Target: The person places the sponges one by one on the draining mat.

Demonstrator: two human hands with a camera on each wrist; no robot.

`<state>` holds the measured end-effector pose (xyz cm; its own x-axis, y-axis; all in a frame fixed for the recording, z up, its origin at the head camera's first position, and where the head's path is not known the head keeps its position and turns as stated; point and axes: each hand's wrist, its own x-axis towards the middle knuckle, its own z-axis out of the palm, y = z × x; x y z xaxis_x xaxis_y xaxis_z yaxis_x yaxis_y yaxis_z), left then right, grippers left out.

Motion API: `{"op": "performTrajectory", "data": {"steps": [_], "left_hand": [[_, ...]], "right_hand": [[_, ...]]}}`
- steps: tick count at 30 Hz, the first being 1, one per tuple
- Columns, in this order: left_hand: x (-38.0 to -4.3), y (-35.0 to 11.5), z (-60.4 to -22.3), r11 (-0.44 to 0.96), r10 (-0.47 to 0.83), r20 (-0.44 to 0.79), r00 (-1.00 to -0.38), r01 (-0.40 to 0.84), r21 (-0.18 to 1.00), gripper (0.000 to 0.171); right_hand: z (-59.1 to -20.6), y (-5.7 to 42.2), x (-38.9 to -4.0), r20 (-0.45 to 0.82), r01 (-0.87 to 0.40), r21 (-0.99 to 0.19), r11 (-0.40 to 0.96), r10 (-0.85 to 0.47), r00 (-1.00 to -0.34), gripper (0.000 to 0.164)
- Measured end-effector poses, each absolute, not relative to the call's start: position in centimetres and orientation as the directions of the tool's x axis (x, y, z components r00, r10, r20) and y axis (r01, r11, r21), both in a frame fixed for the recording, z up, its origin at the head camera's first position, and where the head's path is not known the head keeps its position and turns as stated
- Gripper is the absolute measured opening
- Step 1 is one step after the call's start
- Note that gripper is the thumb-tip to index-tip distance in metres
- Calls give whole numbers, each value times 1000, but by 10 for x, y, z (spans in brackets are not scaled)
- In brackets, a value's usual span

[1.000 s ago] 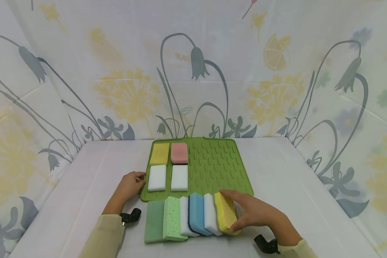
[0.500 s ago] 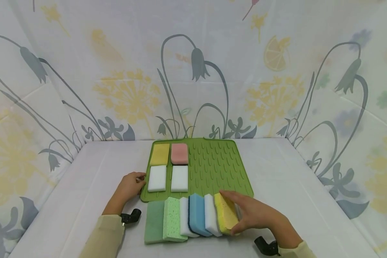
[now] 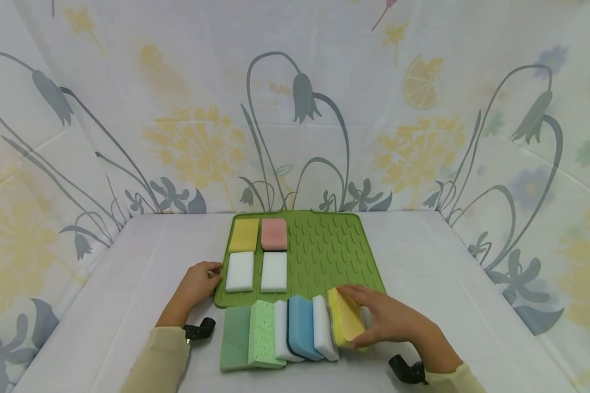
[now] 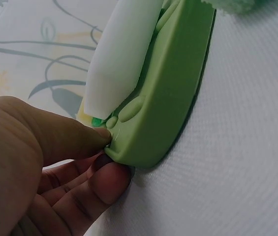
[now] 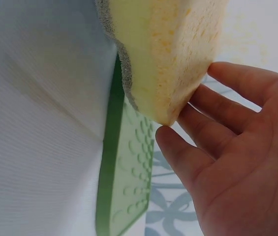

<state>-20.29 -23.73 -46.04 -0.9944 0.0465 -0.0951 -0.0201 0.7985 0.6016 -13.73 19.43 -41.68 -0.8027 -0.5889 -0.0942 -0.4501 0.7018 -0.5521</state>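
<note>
In the head view my right hand (image 3: 395, 319) grips a yellow sponge (image 3: 346, 319) at the right end of a row, thumb on its near end and fingers at its far end. The right wrist view shows a grey scouring layer on this sponge (image 5: 178, 54), opposite the fingers. My left hand (image 3: 199, 283) pinches the left edge of a green ridged mat (image 3: 331, 251); its thumb lies on top and its fingers curl beneath the rim in the left wrist view. On the mat lie a yellow sponge (image 3: 244, 234), a pink sponge (image 3: 273, 234) and two white sponges (image 3: 239, 272).
In front of the mat, a leaning row holds a dark green pad (image 3: 236, 338), a light green sponge (image 3: 265, 334), a blue sponge (image 3: 305, 328) and white sponges (image 3: 324, 328). A patterned cloth (image 3: 295, 109) hangs behind the white-covered table (image 3: 437, 262).
My right hand has drawn the yellow sponge slightly up and away from the white sponge beside it in the row. The left hand stays at the mat's edge.
</note>
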Motion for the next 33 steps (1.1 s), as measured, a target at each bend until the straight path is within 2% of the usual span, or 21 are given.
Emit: {"op": "performTrajectory", "data": {"steps": [15,23,33], "left_hand": [[-204,-237,-462,791,45,-93,-995,-21,611,41],[-204,-237,-461,795,51,-85,-995,-11,606,41],[-204,-238,-461,781,57,-84,-995,-8,625,41]], "right_hand": [[-402,191,-155,-95,-469,-530,707,-598,-796,105],[-396,186,-166,-91,-510,-491,706,-624,-776,102],[-385,178,-181,-95,-520,-440,732,-614,-784,101]]}}
